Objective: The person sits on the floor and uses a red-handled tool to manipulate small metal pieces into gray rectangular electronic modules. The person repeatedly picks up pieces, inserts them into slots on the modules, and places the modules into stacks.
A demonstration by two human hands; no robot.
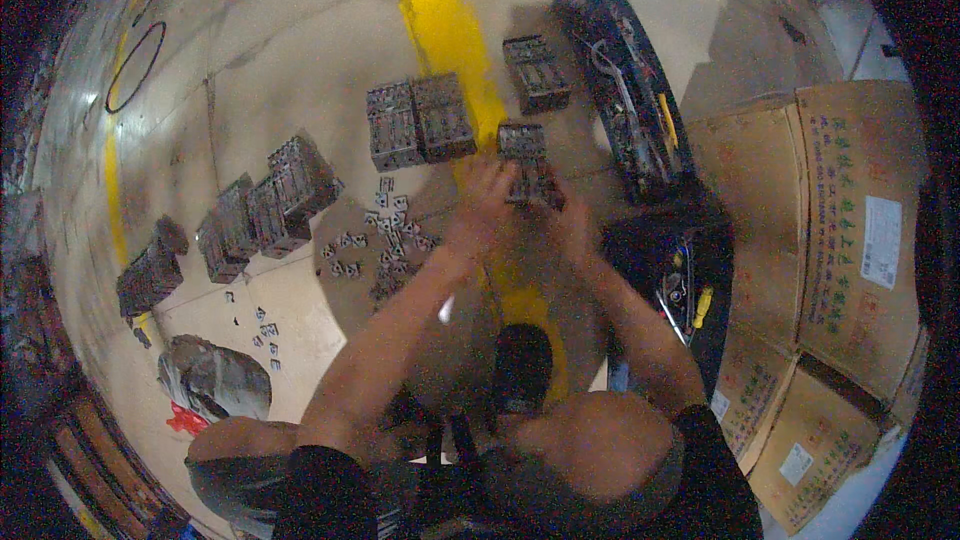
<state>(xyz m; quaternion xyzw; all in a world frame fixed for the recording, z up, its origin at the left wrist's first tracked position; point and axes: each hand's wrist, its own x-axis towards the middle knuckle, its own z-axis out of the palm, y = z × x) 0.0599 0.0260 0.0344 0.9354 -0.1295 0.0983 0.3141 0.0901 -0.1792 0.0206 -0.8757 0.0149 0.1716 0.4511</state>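
Observation:
A ribbed dark block [521, 139], apparently metal, lies on the floor in front of me beside a yellow painted line. My left hand [487, 191] grips its near part from the left. On the opposite side my right hand [571, 214] has its fingers at the block's lower right corner. Motion blur hides the exact finger positions. Left of my hands, many small metal pieces [390, 221] are scattered on the floor. Two similar ribbed blocks [420, 120] stand side by side just beyond them.
A black tool bag [622, 90] holds tools on the right, near a yellow-handled screwdriver [703, 307]. Cardboard sheets [757, 187] rise at far right. More blocks [289, 195] stand at left, near a plastic bag [217, 375]. Another block [536, 73] sits ahead; a black loop [136, 67] lies farther off.

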